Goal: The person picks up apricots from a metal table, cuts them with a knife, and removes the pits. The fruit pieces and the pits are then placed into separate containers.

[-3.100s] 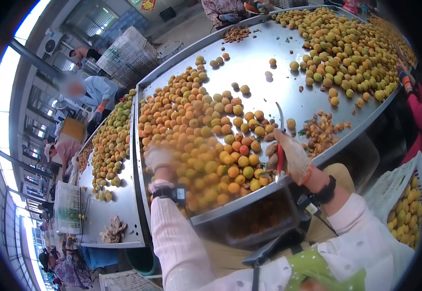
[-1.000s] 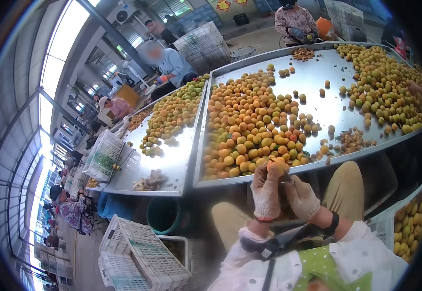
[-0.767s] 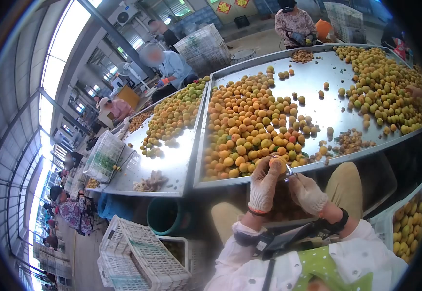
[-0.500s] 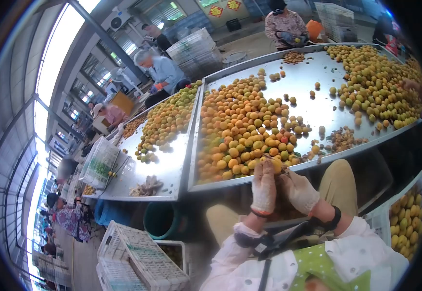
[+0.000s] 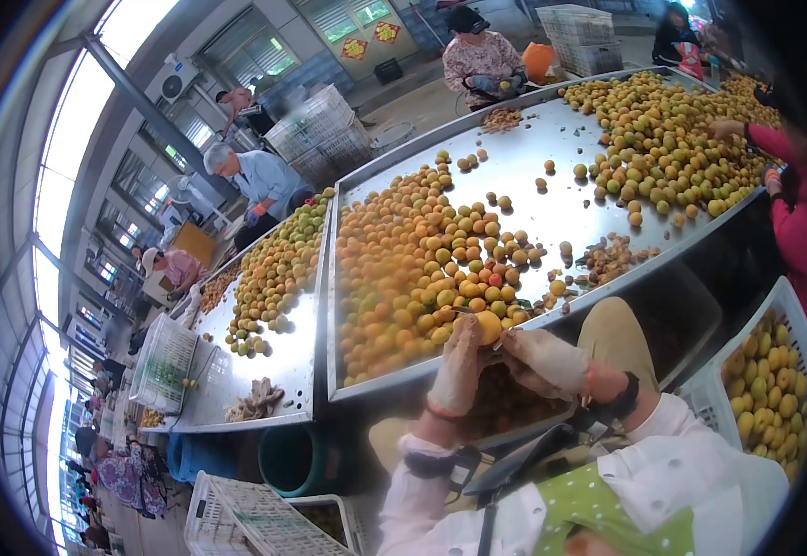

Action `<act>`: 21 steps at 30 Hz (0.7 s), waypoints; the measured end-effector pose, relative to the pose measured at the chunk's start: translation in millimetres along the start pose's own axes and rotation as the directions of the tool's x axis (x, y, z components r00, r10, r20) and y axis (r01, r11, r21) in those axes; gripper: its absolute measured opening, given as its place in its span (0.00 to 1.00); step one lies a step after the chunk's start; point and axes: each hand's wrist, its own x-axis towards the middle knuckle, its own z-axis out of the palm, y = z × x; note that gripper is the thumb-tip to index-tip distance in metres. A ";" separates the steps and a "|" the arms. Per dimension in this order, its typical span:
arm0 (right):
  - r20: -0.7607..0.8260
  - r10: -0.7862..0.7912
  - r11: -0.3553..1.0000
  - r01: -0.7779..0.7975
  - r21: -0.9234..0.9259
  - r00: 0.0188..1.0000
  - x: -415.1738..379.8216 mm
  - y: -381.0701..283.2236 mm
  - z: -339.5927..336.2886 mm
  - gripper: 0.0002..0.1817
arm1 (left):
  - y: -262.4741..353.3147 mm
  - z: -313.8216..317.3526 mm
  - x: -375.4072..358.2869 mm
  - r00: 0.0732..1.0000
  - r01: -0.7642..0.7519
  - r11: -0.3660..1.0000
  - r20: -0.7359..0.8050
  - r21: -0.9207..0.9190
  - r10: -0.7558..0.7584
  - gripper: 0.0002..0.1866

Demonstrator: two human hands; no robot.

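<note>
Both my hands wear whitish, stained gloves and meet just over the table's near edge. My left hand [image 5: 457, 368] is closed on an orange-yellow apricot [image 5: 488, 327], held at its fingertips. A thin dark strip sticks out above those fingers; I cannot make out what it is. Close against the fruit's lower right side, my right hand [image 5: 548, 361] has its fingers curled, and what they hold is hidden. Beyond the hands a large heap of apricots [image 5: 413, 269] spreads over the metal table [image 5: 524, 153]. Brown pits or scraps [image 5: 615, 259] lie to the right of it.
At my right stands a white crate [image 5: 700, 394] of yellow-green fruit. A green bucket [image 5: 290, 459] and white crates [image 5: 246, 519] are at lower left. A second metal table [image 5: 283, 371] adjoins on the left, holding fruit and a glove [image 5: 255, 398]. Several people work around the tables.
The view has swung, so the scene sits further left and a co-worker's pink sleeve shows at right. The apricot is now more exposed between my hands.
</note>
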 end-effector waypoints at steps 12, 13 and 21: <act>0.091 -0.031 1.000 0.031 0.005 0.995 -25.2 -28.2 2.2 0.20 | -0.8 8.0 10.9 0.976 -0.092 0.990 0.190 -0.104 0.111 0.30; -0.011 -0.337 0.905 0.320 -0.278 0.942 -13.5 -15.4 4.6 0.20 | -4.2 13.2 11.8 0.978 -0.181 0.983 0.106 -0.009 0.181 0.31; -0.081 -0.321 0.937 0.329 0.119 0.944 -7.8 -4.5 4.9 0.21 | -19.7 13.5 26.3 0.936 -0.262 0.965 0.246 0.018 0.250 0.29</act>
